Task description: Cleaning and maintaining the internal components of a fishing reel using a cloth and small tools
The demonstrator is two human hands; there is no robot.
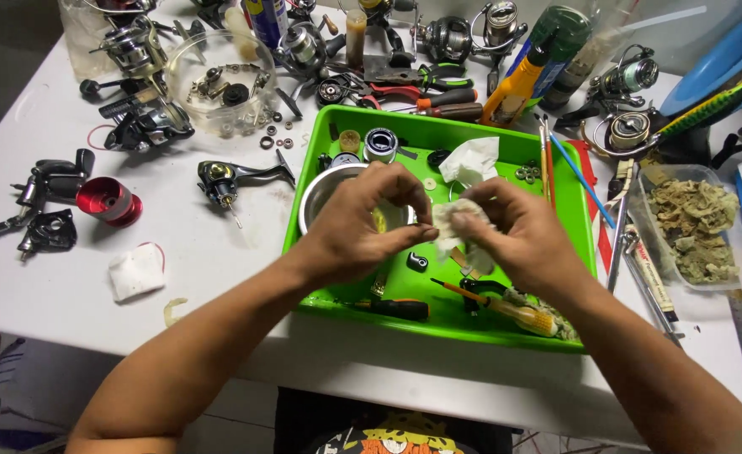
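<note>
Both hands meet over the middle of a bright green tray (308, 181) on a white table (203, 252). Left hand (363, 223) has its fingertips pinched together on something very small — too small to identify — held against a crumpled white tissue (451, 223). Right hand (518, 240) is closed around that tissue, pressing it toward the left fingertips, so the two hands touch.

Directly beneath the left hand sits a round metal bowl (320, 197) inside the tray. Also in the tray: a second wad of tissue (472, 160), a small spool (380, 143), a tiny black part (417, 261) just below the hands, and a screwdriver (396, 308) along the near edge. Outside the tray, on the left, lie dismantled fishing reel bodies (148, 126), a red spool (108, 202), a reel handle assembly (228, 179) and a clear dish of small parts (219, 84). Pliers (430, 80) and bottles stand behind; a clear tub of soiled scraps (695, 231) sits on the right.

As for risk, the pinched piece looks easy to lose — a slip of the fingertips could drop it into the bowl or let it bounce among the loose parts in the tray. Tissue fibres might also cling to it.
</note>
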